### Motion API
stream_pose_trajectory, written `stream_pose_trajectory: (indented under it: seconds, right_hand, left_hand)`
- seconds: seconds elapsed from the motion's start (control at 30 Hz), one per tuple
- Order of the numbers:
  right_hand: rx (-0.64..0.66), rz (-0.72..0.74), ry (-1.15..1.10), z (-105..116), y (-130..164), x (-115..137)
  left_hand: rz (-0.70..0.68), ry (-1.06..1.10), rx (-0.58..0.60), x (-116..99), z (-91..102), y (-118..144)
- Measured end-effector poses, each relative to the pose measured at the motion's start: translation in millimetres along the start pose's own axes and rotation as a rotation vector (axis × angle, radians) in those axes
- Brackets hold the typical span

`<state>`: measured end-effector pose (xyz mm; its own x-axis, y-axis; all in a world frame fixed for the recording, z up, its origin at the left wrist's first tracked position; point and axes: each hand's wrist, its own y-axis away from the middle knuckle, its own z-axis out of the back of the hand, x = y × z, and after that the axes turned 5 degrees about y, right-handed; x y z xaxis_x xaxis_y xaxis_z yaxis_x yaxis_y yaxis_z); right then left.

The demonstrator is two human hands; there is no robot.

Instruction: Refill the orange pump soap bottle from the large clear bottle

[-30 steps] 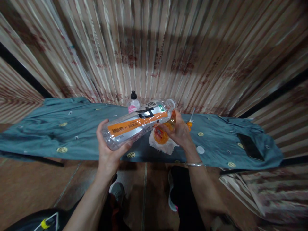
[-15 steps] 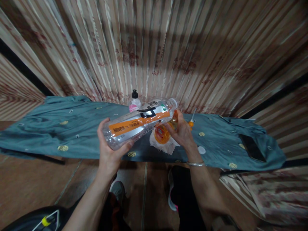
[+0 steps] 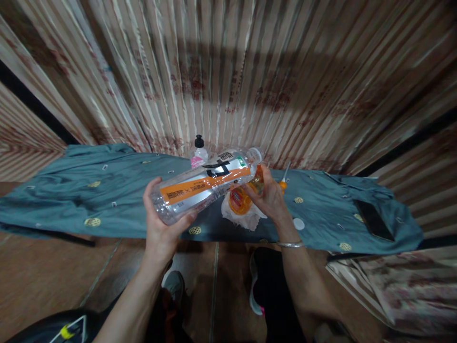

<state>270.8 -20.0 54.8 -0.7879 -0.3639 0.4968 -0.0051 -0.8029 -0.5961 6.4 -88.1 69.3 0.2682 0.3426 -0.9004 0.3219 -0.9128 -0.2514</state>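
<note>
The left hand (image 3: 162, 228) has its grip closed around the base of a large clear plastic bottle (image 3: 205, 183), holding it tilted nearly flat above the desk (image 3: 107, 200), neck pointing away to the right. The bottle looks empty and uncapped; a small white cap (image 3: 298, 223) lies on the teal cloth just right of the right hand (image 3: 271, 197). That hand's grip is closed on a small orange-filled bottle (image 3: 240, 200), held at the big bottle's mouth over a crumpled white tissue (image 3: 246, 220). Judging by this, opening is done and any pouring has barely begun, since no liquid shows in the big bottle. Its label is an orange band with dark print and a silver panel bearing a bold black mark; the characters are too small to read. Behind stand a pink-labelled bottle with black cap (image 3: 198, 151), and a dark phone (image 3: 373, 219) lies far right.
</note>
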Motion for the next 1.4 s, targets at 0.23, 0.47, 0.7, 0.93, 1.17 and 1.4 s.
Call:
stream_pose_trajectory:
  seconds: [0.23, 0.47, 0.7, 0.93, 1.17, 1.4]
  right_hand:
    - [0.001, -0.005, 0.003, 0.4, 0.3, 0.7]
    - [-0.005, -0.003, 0.019, -0.8, 1.1, -1.2]
    - [-0.010, -0.006, 0.025, -1.5, 0.5, -1.6]
    - [-0.018, 0.003, 0.032, -0.2, 0.4, 0.4]
    - [-0.026, 0.007, 0.032, 0.7, 0.3, 1.7]
    - [-0.021, 0.002, 0.036, -0.2, 1.0, 0.3]
  left_hand:
    - [0.006, 0.004, -0.007, -1.2, -1.3, 0.6]
    - [0.000, -0.050, 0.009, 2.1, 3.1, -2.0]
    - [0.004, 0.009, 0.001, 0.0, 0.1, 0.5]
    - [-0.009, 0.006, -0.003, 1.9, 0.7, -1.3]
    - [0.000, -0.016, -0.007, 2.7, 1.7, -1.6]
    - [-0.005, -0.010, -0.010, 0.1, -0.9, -0.6]
